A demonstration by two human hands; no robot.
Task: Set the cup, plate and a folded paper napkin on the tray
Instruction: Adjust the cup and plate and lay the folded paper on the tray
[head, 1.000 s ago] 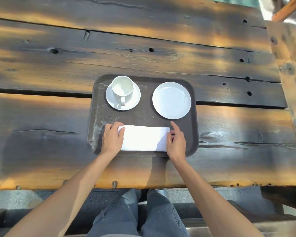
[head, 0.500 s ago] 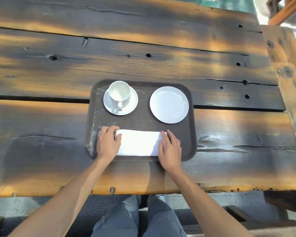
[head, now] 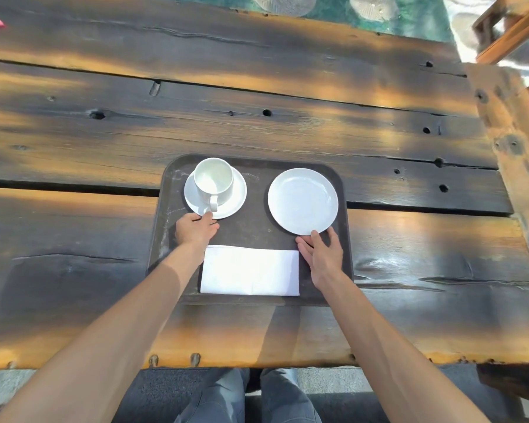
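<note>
The dark plank worktop (head: 257, 123) carries a brown tray (head: 257, 230) near its front edge. On the tray's near half lies the folded white napkin (head: 250, 270), flat and untouched. At the far right sits the white plate (head: 303, 200); at the far left a saucer (head: 237, 195) bears the cup (head: 213, 180), upright with its handle toward the person. The right hand (head: 322, 254) lies open on the tray, fingertips touching the plate's near rim. The left hand (head: 196, 228) curls at the saucer's near edge, fingers on its rim; whether it truly grips cannot be told.
</note>
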